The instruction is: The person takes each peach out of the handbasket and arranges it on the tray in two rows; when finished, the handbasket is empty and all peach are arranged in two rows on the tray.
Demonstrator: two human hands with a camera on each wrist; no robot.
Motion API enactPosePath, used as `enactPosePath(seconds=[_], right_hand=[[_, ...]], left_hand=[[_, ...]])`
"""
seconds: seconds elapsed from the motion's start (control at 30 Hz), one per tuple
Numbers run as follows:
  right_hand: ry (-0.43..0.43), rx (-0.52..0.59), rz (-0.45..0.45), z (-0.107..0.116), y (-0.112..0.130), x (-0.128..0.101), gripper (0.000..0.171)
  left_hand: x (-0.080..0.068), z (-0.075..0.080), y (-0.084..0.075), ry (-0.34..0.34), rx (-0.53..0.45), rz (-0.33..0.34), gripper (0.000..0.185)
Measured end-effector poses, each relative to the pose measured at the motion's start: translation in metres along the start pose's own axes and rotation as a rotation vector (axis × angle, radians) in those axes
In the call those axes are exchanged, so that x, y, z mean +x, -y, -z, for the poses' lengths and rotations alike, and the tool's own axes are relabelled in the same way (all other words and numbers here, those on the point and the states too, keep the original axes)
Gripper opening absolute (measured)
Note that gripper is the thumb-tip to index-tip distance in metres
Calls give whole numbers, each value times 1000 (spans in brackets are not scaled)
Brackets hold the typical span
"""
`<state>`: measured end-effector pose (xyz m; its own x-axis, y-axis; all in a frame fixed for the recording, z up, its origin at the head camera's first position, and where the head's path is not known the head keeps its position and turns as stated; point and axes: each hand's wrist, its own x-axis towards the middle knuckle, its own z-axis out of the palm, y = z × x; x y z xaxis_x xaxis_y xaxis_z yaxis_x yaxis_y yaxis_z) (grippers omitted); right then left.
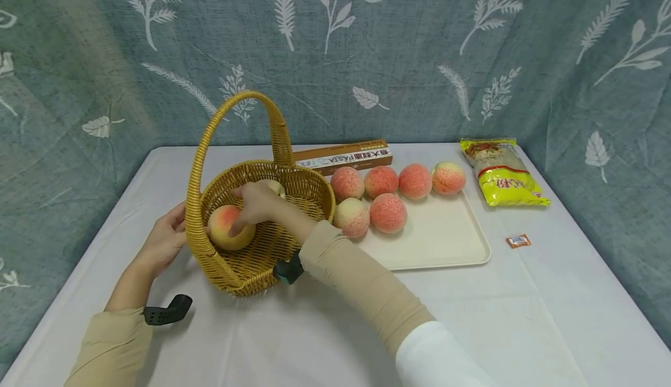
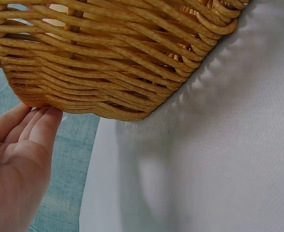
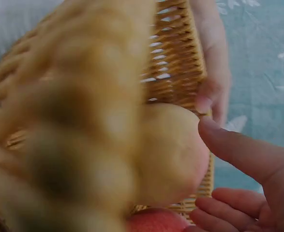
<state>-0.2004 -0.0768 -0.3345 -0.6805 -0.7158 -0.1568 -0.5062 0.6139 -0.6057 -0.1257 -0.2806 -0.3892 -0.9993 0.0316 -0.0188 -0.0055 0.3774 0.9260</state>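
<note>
A golden wicker basket (image 1: 262, 285) with a tall arched handle stands tilted on the table's left. At its left side, my left hand (image 1: 163, 240) grips it, thumb over the rim; the left wrist view shows the fingertips (image 2: 45, 123) against the underside. Inside lies a yellow-red peach (image 1: 222, 236). Over this peach is my right hand (image 1: 259, 203), its thumb at the peach's edge and its fingers spread loosely. A pale fruit (image 1: 276, 187) sits behind that hand, partly hidden. The right wrist view shows a red fruit (image 3: 156, 221) below the peach; the blurred handle covers much there.
Several pink peaches (image 1: 388, 213) lie on a cream tray (image 1: 445, 247) right of the basket. Behind stands a pasta box (image 1: 346, 156). A yellow food bag (image 1: 503, 174) and a small orange packet (image 1: 518, 241) are at the right. A patterned curtain (image 1: 335, 72) backs the table.
</note>
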Motion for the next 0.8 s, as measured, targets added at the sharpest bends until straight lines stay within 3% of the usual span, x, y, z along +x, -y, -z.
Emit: enactPosePath(seconds=[0.27,0.53,0.7,0.8], right_hand=[[120,-89,-58,7,15,0,88],[88,-92,-123,17,20,4,84],[126,-87,-115,10,20,8,86],[154,-139,-105,6,21,12,77]], left_hand=[[0,2,2,20,-47,-32,79],[1,2,2,23,-47,-8,79],[0,1,2,7,-40,-21,77],[0,0,2,3,-37,-24,76]])
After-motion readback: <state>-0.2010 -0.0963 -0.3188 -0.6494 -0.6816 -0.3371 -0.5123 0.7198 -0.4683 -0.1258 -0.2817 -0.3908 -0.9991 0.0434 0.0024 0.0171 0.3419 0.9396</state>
